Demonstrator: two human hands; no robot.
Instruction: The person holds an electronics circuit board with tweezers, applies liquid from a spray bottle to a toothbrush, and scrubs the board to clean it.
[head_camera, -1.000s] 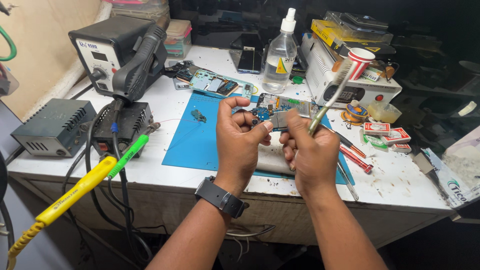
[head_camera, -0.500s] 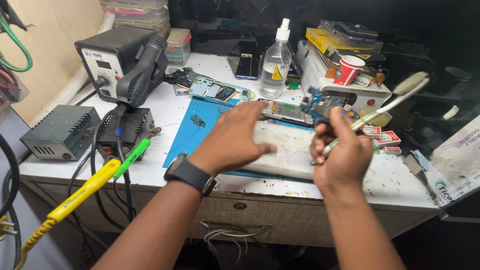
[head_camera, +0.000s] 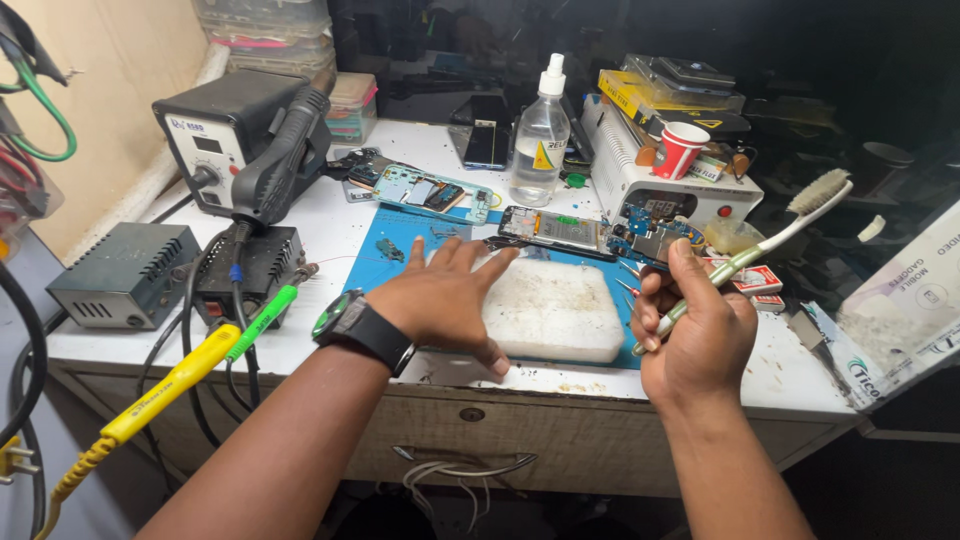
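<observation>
Left hand (head_camera: 440, 300) has spread flat; right hand (head_camera: 695, 335) grips toothbrush (head_camera: 760, 250).

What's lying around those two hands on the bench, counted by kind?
Hands: 2, left hand, right hand
Toothbrush: 1
White block: 1
Spray bottle: 1
Red paper cup: 1
Wristwatch: 1
Total: 7

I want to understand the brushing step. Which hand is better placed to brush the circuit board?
Probably the right hand: it holds both the toothbrush and the small circuit board. The left hand lies open and flat over the white pad, holding nothing.
</observation>
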